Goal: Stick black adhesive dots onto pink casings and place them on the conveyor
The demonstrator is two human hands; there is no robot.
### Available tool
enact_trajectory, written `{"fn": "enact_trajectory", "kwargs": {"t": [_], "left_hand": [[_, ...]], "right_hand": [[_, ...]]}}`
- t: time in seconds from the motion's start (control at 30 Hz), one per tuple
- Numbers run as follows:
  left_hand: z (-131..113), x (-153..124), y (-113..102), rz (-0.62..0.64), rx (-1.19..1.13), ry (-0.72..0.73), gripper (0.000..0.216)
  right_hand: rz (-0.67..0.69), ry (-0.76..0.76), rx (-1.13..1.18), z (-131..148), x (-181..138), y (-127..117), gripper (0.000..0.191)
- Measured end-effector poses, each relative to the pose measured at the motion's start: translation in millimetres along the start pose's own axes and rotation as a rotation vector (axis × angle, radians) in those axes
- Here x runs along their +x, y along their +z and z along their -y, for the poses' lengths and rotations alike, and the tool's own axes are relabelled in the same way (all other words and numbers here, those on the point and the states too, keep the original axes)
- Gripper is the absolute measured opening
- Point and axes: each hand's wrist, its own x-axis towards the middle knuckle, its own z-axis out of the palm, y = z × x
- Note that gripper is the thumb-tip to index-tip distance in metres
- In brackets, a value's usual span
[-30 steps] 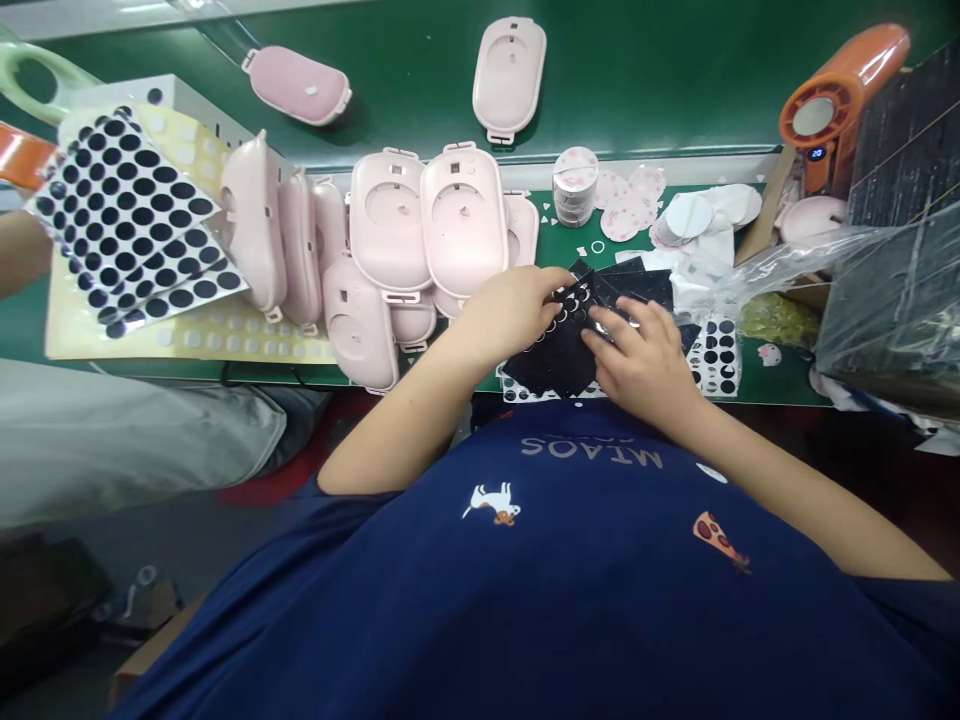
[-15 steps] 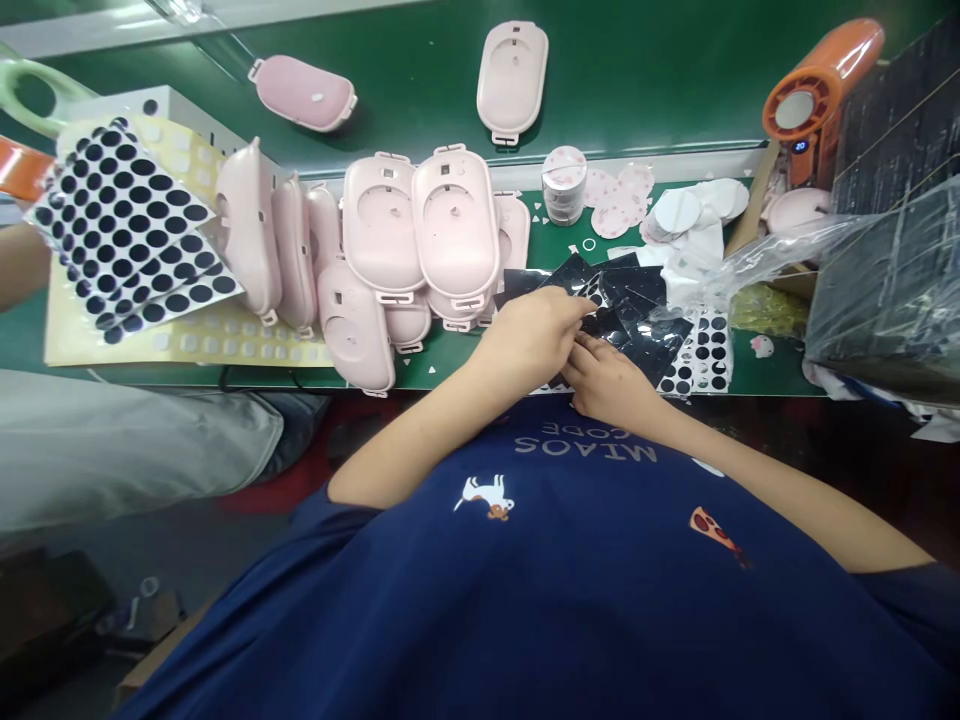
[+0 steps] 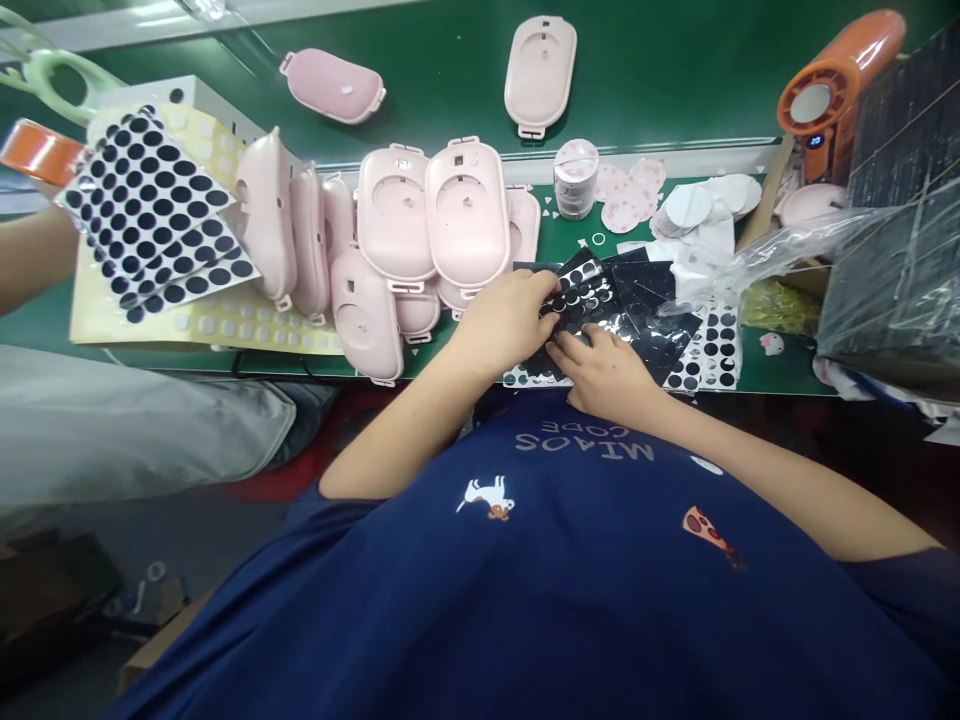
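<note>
A sheet of black round stickers (image 3: pixel 587 284) lies on a pile of dark glossy sheets (image 3: pixel 646 288) in front of me. My left hand (image 3: pixel 511 318) grips the left edge of this sheet, fingers curled and thumb near the index finger. Just to the right, my right hand (image 3: pixel 609 374) rests on the sheet's lower part with its fingers stretched out and slightly apart. Both hands cover some of the pile. More black dots on white backing (image 3: pixel 720 350) show at the pile's right side.
Pale pink oval cases (image 3: pixel 466 215) are stacked to the left. Beyond the pile stand a roll of round labels (image 3: pixel 576 180) and white discs (image 3: pixel 688 208). An orange fan (image 3: pixel 840 80) and a plastic-wrapped block (image 3: pixel 892 220) are at the right. Another person's arm (image 3: pixel 34 258) reaches in at left.
My hands, close together before, have moved apart, the left one shifting left. More of the sheet of black round stickers shows between them. The whole view has shifted slightly.
</note>
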Motion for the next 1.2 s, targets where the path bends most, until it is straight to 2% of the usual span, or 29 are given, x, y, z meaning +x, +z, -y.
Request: {"fn": "enact_trajectory", "kwargs": {"t": [0.1, 0.27, 0.37, 0.5, 0.6, 0.7, 0.8, 0.93, 1.07, 1.2], "left_hand": [[-4, -6, 0, 0.013, 0.121, -0.041, 0.027], [-20, -15, 2, 0.085, 0.037, 0.109, 0.027], [-20, -15, -1, 0.063, 0.041, 0.079, 0.027], [-7, -10, -7, 0.006, 0.095, -0.035, 0.027], [1, -9, -5, -0.035, 0.095, -0.062, 0.027], [1, -14, -2, -0.067, 0.039, -0.011, 0.029], [-8, -23, -1, -0.078, -0.041, 0.126, 0.029], [-21, -33, -1, -0.084, -0.096, 0.291, 0.028], [-21, -29, -1, -0.115, -0.134, 0.318, 0.029], [-11, -18, -3, -0.134, -0.137, 0.253, 0.030]], "right_hand": [[0.000, 0.024, 0.002, 4, 1, -1, 0.063], [0.022, 0.112, 0.054, 15, 4, 0, 0.064], [-0.003, 0.132, 0.087, 16, 1, 5, 0.067], [-0.151, 0.049, 0.181, 0, -14, 11, 0.052], [-0.265, 0.120, 0.138, -14, -25, 10, 0.041], [-0.194, 0.197, 0.035, -17, -29, 4, 0.041], [-0.077, 0.205, -0.010, -12, -27, -1, 0.046], [-0.012, 0.235, -0.029, -5, -26, -3, 0.054], [-0.009, 0.236, -0.031, -6, -30, -2, 0.056], [0.003, 0.228, -0.041, -8, -30, -5, 0.055]]}}
